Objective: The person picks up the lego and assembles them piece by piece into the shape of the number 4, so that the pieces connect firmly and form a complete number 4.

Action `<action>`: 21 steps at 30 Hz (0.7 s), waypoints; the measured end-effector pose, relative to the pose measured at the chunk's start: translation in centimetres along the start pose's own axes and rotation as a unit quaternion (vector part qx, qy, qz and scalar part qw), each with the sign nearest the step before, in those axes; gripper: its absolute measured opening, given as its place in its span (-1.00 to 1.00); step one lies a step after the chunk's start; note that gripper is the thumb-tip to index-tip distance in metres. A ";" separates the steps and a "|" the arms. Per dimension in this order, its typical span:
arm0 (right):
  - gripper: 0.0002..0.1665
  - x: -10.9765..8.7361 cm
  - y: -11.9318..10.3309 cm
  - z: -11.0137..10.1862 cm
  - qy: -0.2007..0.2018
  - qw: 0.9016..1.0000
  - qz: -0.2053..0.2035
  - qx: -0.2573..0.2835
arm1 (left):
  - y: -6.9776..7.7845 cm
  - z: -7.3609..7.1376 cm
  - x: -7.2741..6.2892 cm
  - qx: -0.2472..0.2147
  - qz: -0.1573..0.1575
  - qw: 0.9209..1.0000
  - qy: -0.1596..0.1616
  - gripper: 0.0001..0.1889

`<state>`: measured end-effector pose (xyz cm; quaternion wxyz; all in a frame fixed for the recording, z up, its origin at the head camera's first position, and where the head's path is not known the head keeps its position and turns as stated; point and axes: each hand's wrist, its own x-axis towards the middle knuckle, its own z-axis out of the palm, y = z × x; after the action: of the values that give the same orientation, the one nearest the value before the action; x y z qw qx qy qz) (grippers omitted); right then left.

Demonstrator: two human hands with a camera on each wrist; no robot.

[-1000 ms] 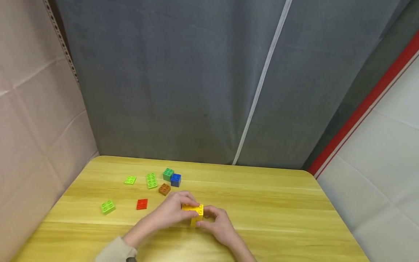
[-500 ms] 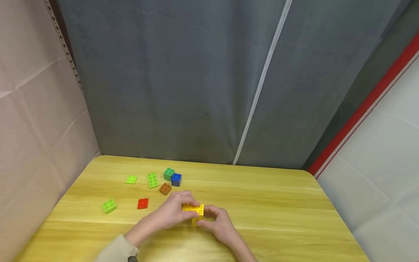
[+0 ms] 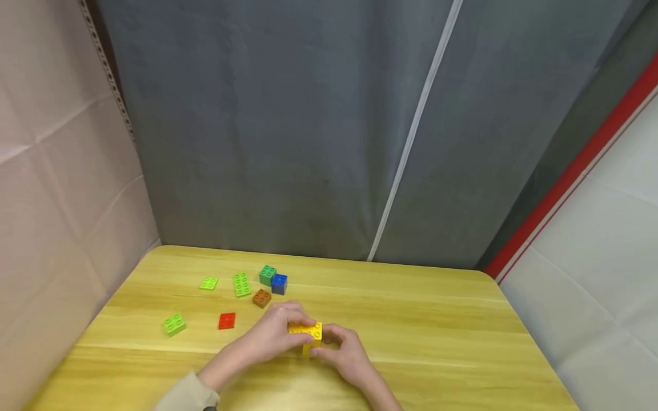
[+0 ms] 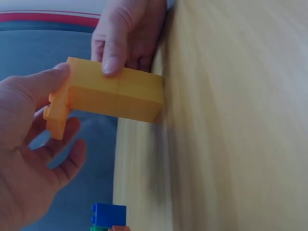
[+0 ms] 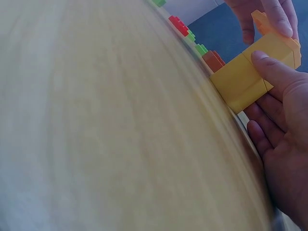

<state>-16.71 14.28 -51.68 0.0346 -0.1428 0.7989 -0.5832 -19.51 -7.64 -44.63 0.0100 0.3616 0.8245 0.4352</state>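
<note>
- Yellow stack: stood upright near the front middle of the table, between the two hands; its foot appeared to rest on the wood. Two thick blocks sat one on the other.
- Yellow studded piece: thin, seated at the top of the stack and overhanging it on the left.
- Left hand: pinched the studded piece between thumb and fingers from the left; the remaining fingers were loosely bent beneath the overhang.
- Right hand: gripped the stack from the right, thumb on the near face, fingers behind.
- Brown brick: lay just beyond the left hand.
- Blue brick and green brick: stood side by side behind the brown one; whether they touched could not be told.
- Long lime brick: lay left of the green one, with a lime plate further left.
- Red plate: lay left of the left hand.
- Lime brick: lay furthest left.
- Grey curtain: hung behind the table.
</note>
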 end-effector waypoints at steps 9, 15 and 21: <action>-0.60 -0.1 0.1 -0.3 -0.001 1.000 0.010 -0.004 | 0.2 -1.1 -0.4 -0.003 -0.072 0.997 -0.012 -0.55; -0.58 0.0 0.0 -0.5 0.001 1.000 0.019 -0.007 | -0.9 -3.0 -1.1 0.001 -0.085 0.995 0.043 -0.56; -0.58 0.0 -0.1 -0.6 0.004 1.000 0.027 -0.001 | -3.7 -5.3 -1.7 -0.006 -0.110 0.990 0.084 -0.59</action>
<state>-16.83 14.84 -51.37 0.0471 -0.1188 0.8030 -0.5821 -22.14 -13.75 -44.57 -0.0094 0.2304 0.8544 0.4656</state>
